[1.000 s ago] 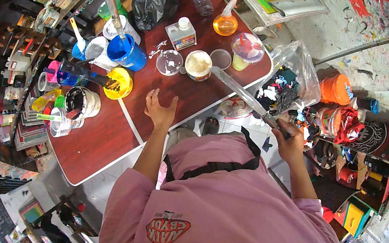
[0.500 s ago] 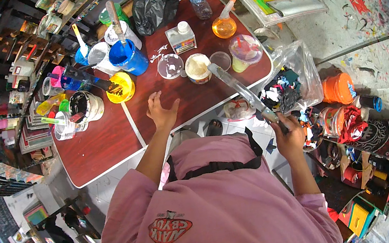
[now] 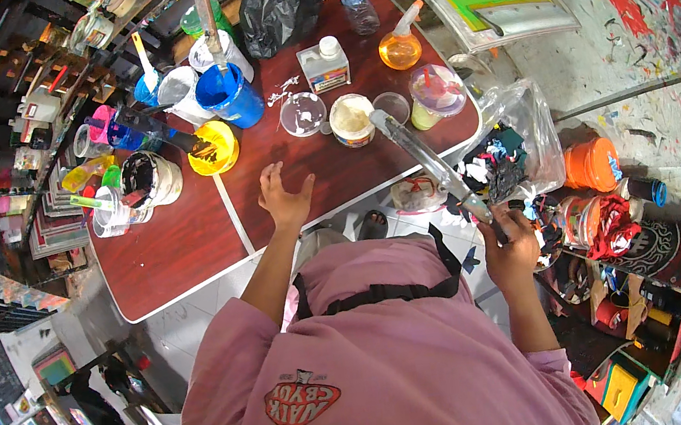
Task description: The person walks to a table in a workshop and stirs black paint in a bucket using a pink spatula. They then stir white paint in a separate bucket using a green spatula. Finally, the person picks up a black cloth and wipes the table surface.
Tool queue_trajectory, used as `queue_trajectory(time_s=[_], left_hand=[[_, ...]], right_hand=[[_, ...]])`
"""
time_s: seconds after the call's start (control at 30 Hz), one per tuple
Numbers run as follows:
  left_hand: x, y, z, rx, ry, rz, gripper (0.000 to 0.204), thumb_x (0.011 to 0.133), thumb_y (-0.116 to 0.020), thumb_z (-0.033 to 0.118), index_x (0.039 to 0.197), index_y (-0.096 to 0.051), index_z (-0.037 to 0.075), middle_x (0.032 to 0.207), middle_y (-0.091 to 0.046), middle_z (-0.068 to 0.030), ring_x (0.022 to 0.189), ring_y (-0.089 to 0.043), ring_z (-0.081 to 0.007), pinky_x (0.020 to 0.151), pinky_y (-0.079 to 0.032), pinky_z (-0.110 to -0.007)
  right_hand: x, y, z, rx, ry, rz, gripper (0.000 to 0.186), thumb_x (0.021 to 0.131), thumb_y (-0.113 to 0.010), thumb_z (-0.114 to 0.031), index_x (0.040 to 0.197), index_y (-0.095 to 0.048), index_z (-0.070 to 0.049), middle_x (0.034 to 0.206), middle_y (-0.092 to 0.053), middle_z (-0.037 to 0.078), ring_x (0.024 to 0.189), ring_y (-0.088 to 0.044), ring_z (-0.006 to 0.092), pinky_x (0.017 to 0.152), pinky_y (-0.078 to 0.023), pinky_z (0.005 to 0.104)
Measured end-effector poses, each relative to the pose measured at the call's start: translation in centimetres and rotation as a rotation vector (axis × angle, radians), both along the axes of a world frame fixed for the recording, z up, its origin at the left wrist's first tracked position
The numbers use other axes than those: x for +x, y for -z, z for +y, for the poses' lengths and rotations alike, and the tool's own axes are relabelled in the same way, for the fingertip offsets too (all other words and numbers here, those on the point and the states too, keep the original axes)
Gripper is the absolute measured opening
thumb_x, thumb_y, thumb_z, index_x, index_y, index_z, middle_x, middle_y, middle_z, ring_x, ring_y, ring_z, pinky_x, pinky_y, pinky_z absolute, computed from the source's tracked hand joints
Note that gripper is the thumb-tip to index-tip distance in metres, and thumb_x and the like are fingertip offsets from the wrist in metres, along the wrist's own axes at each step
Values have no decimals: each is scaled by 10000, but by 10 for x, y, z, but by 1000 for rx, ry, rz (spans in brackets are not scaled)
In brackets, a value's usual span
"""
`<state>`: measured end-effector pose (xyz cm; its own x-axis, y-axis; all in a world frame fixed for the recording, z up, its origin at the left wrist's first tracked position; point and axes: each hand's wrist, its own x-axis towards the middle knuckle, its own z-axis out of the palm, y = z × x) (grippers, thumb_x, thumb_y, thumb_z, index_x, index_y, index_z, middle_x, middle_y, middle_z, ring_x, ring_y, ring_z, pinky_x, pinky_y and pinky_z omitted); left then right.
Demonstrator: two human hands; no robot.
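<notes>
My right hand point(image 3: 512, 248) is wrapped round the dark handle of a long flat metal spatula point(image 3: 430, 161), its blade smeared pale. The blade slants up and left, its tip just right of an open tub of off-white paste point(image 3: 351, 116); whether they touch I cannot tell. Over the reddish-brown table point(image 3: 178, 255), near its front edge, my left hand point(image 3: 286, 199) is empty with the fingers apart. A clear round lid with white smears point(image 3: 303, 114) lies left of the tub. Behind it stands a square white bottle point(image 3: 325, 67).
Left on the table are a yellow tub point(image 3: 214, 148), a blue bucket point(image 3: 230, 96) and a black-stained pail point(image 3: 150, 179). An orange spray bottle point(image 3: 400, 48) and a purple-rimmed cup point(image 3: 435, 92) stand right. Past the table's right edge are a bag of rags point(image 3: 505, 158) and an orange bucket point(image 3: 591, 166).
The view has shifted slightly. My right hand and the spatula are a touch lower and closer to me. My left hand has stayed almost where it was.
</notes>
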<state>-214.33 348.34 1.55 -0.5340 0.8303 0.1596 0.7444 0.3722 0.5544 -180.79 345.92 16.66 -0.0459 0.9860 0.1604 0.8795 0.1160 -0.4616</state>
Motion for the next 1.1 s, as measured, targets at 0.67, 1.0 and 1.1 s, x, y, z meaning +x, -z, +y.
queue_trajectory(time_s=[0.67, 1.0, 1.1], left_hand=[[-1, 8, 1, 96, -8, -113, 644, 595, -760, 331, 1132, -485, 104, 1176, -431, -71, 1104, -423, -239, 874, -284, -481], [1, 21, 4, 121, -17, -159, 643, 598, -756, 331, 1132, -486, 95, 1176, -431, -77, 1099, -425, -246, 867, -285, -485], [2, 17, 4, 121, -40, -144, 642, 599, -756, 330, 1131, -488, 93, 1176, -431, -79, 1100, -424, -246, 866, -287, -479]], right_hand=[[-35, -28, 42, 6, -154, -204, 274, 730, -631, -190, 993, -617, -113, 793, -549, 91, 686, -571, 276, 566, -450, 379], [-35, -79, 49, -169, -305, -330, 178, 780, -575, -166, 935, -642, -110, 681, -573, 141, 627, -579, 325, 542, -440, 412], [-25, -75, 56, -240, -292, -113, 184, 790, -545, -127, 944, -638, -88, 638, -572, 165, 601, -566, 355, 532, -429, 416]])
